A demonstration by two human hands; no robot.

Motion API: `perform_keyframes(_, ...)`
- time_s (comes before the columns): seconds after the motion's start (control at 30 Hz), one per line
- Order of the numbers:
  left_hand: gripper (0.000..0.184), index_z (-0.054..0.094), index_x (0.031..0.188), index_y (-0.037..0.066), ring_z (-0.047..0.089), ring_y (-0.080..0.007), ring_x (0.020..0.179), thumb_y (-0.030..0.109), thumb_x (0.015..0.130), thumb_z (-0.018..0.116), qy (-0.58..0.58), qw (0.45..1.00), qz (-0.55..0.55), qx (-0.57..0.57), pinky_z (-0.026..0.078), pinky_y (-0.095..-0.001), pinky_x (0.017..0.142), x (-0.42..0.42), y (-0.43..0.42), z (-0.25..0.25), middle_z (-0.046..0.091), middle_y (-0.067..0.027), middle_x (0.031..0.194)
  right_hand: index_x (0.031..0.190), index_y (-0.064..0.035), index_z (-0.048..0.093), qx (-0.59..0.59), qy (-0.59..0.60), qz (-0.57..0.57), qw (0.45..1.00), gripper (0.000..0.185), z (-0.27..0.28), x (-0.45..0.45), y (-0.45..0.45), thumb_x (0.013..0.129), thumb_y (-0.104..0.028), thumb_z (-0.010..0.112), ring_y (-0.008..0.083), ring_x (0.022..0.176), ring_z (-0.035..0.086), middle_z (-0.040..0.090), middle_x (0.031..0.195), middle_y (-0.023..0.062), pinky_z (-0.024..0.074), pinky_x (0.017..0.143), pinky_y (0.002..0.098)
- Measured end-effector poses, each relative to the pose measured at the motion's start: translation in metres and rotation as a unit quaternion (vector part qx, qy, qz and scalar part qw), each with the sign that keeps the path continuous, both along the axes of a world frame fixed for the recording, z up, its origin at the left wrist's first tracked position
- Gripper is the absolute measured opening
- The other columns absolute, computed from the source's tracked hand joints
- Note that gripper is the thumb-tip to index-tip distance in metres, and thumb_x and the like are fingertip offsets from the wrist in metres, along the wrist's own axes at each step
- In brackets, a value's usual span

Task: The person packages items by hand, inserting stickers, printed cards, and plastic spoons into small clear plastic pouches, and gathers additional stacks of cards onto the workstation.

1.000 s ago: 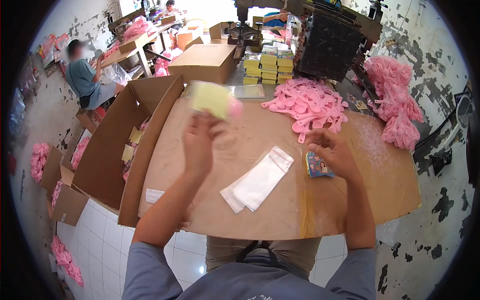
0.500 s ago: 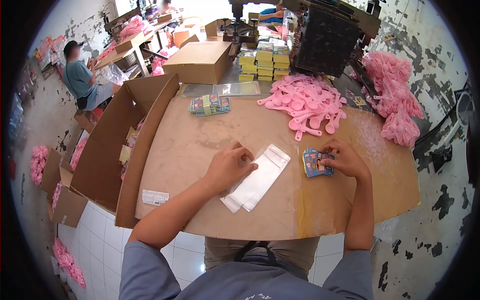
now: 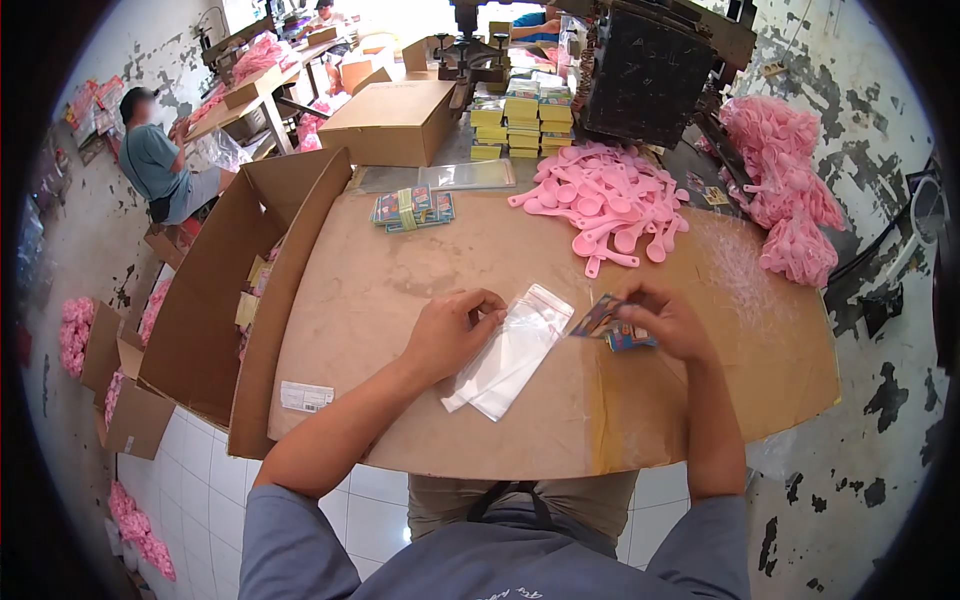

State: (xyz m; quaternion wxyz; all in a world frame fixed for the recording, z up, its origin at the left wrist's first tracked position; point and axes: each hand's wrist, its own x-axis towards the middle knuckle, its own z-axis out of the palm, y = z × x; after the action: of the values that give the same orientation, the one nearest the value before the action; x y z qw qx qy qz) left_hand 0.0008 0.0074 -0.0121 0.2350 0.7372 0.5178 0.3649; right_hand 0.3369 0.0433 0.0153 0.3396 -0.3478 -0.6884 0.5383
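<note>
My left hand [image 3: 458,330] has its fingers pinched at the left edge of the clear plastic bags [image 3: 515,355], which lie slanted and overlapping on the cardboard sheet [image 3: 400,300]. Between the fingers of my right hand [image 3: 664,318] is a printed card [image 3: 597,316], held up and tilted right of the bags. Just below that hand lies a small stack of blue cards [image 3: 630,338], partly covered by it. A banded bundle of cards [image 3: 412,209] rests farther back on the left. Pink spoons [image 3: 610,205] are heaped behind my right hand.
An open carton [image 3: 215,290] stands at the left and a closed box [image 3: 390,120] behind. Yellow-edged card stacks [image 3: 522,120] sit beside a black machine [image 3: 650,75]. Bagged pink spoons [image 3: 775,180] are at the right. One person [image 3: 155,160] sits at the far left.
The banded bundle was let go at the back left, and my left hand came down to the bags. My right hand has lifted a card off the stack and moved it left.
</note>
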Motion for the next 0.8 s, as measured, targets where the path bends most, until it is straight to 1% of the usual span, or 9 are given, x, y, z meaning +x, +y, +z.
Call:
perform_keyframes(0.13, 0.015, 0.074, 0.101, 0.004, 0.067, -0.0218, 0.074, 0.016, 0.094, 0.070, -0.020, 1.000, -0.009, 0.008, 0.054, -0.0336, 0.070, 0.002, 0.001, -0.006, 0.074, -0.0101, 0.087, 0.117, -0.0023, 0.066, 0.148, -0.060, 0.100, 0.982, 0.020, -0.009, -0.054, -0.017, 0.098, -0.009, 0.064, 0.0200, 0.104, 0.067, 0.070, 0.109, 0.0102, 0.0527, 0.094, 0.0364)
perform_keyframes(0.2, 0.013, 0.071, 0.101, 0.003, 0.068, -0.0209, 0.074, 0.014, 0.094, 0.069, -0.045, 0.999, 0.004, -0.030, 0.054, -0.0334, 0.070, 0.001, 0.000, -0.006, 0.075, -0.0093, 0.089, 0.117, -0.0024, 0.065, 0.165, -0.137, 0.078, 0.974, 0.021, -0.018, -0.068, -0.024, 0.097, -0.008, 0.062, 0.0248, 0.103, 0.068, 0.070, 0.108, 0.0127, 0.0531, 0.092, 0.0379)
perform_keyframes(0.27, 0.010, 0.066, 0.103, 0.003, 0.069, -0.0198, 0.077, 0.011, 0.097, 0.065, -0.173, 0.985, 0.002, 0.000, 0.055, -0.0329, 0.071, -0.001, 0.006, -0.016, 0.075, -0.0098, 0.094, 0.116, 0.0004, 0.062, 0.183, -0.205, 0.066, 0.959, 0.019, -0.016, -0.072, -0.027, 0.098, -0.002, 0.058, 0.0238, 0.109, 0.069, 0.072, 0.113, 0.0135, 0.0548, 0.090, 0.0355)
perform_keyframes(0.3, 0.009, 0.064, 0.104, 0.003, 0.070, -0.0192, 0.078, 0.010, 0.099, 0.064, -0.237, 0.971, 0.000, 0.016, 0.056, -0.0326, 0.071, 0.000, 0.008, -0.017, 0.075, -0.0101, 0.096, 0.116, -0.0004, 0.063, 0.179, -0.193, 0.063, 0.963, 0.020, -0.017, -0.072, -0.026, 0.097, -0.004, 0.059, 0.0252, 0.106, 0.069, 0.072, 0.111, 0.0142, 0.0542, 0.089, 0.0366)
perform_keyframes(0.4, 0.009, 0.057, 0.109, 0.004, 0.071, -0.0175, 0.082, 0.010, 0.103, 0.059, -0.411, 0.906, -0.052, -0.094, 0.059, -0.0318, 0.075, -0.010, 0.013, -0.009, 0.075, -0.0111, 0.100, 0.117, -0.0017, 0.065, 0.144, -0.161, 0.044, 0.975, 0.022, -0.019, -0.071, -0.025, 0.096, -0.009, 0.063, 0.0261, 0.099, 0.068, 0.071, 0.106, 0.0148, 0.0529, 0.086, 0.0383)
perform_keyframes(0.47, 0.012, 0.056, 0.114, 0.002, 0.073, -0.0184, 0.083, 0.010, 0.105, 0.059, -0.422, 0.896, -0.072, -0.120, 0.060, -0.0321, 0.076, -0.013, 0.011, 0.000, 0.074, -0.0129, 0.099, 0.117, -0.0007, 0.065, 0.088, -0.138, 0.027, 0.986, 0.023, -0.018, -0.070, -0.027, 0.095, -0.010, 0.065, 0.0225, 0.098, 0.068, 0.071, 0.107, 0.0132, 0.0525, 0.086, 0.0373)
perform_keyframes(0.57, 0.021, 0.055, 0.121, 0.001, 0.074, -0.0189, 0.084, 0.010, 0.104, 0.062, -0.416, 0.891, -0.101, -0.150, 0.061, -0.0316, 0.075, -0.014, 0.006, 0.009, 0.075, -0.0140, 0.101, 0.115, 0.0003, 0.066, 0.190, -0.113, -0.047, 0.974, 0.021, -0.023, -0.061, -0.014, 0.096, -0.009, 0.067, 0.0149, 0.098, 0.066, 0.071, 0.108, 0.0091, 0.0522, 0.084, 0.0326)
perform_keyframes(0.67, 0.033, 0.053, 0.130, 0.000, 0.074, -0.0183, 0.084, 0.009, 0.102, 0.068, -0.406, 0.890, -0.114, -0.176, 0.061, -0.0312, 0.075, -0.006, 0.002, 0.008, 0.076, -0.0144, 0.102, 0.117, -0.0006, 0.065, 0.056, 0.004, -0.128, 0.990, 0.020, -0.018, -0.058, -0.009, 0.098, -0.007, 0.067, 0.0113, 0.100, 0.065, 0.070, 0.108, 0.0059, 0.0525, 0.084, 0.0290)
perform_keyframes(0.8, 0.045, 0.052, 0.138, -0.001, 0.075, -0.0167, 0.088, 0.008, 0.099, 0.072, -0.373, 0.898, -0.127, -0.197, 0.061, -0.0304, 0.077, 0.000, -0.003, 0.005, 0.077, -0.0152, 0.103, 0.120, 0.0013, 0.062, 0.093, 0.131, -0.145, 0.976, 0.020, -0.014, -0.062, -0.009, 0.100, -0.002, 0.066, 0.0112, 0.106, 0.064, 0.066, 0.115, 0.0068, 0.0526, 0.091, 0.0286)
